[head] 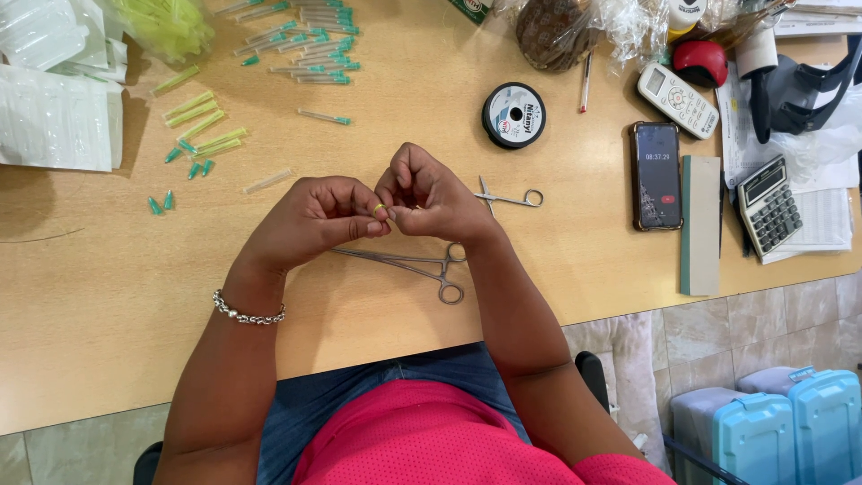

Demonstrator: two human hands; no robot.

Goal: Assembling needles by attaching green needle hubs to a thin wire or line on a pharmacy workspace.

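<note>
Hands pinch a tiny yellow piece over the desk

Desk [108,296] carries forceps [409,265] just below both hands. Left hand [314,216] and right hand [435,193], curled nearly closed, pinch a small yellow piece [380,209] between fingertips. Loosened grip could likely drop it among the clutter.

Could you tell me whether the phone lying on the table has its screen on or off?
On: the phone lies face up with lit figures on a dark screen.
</note>
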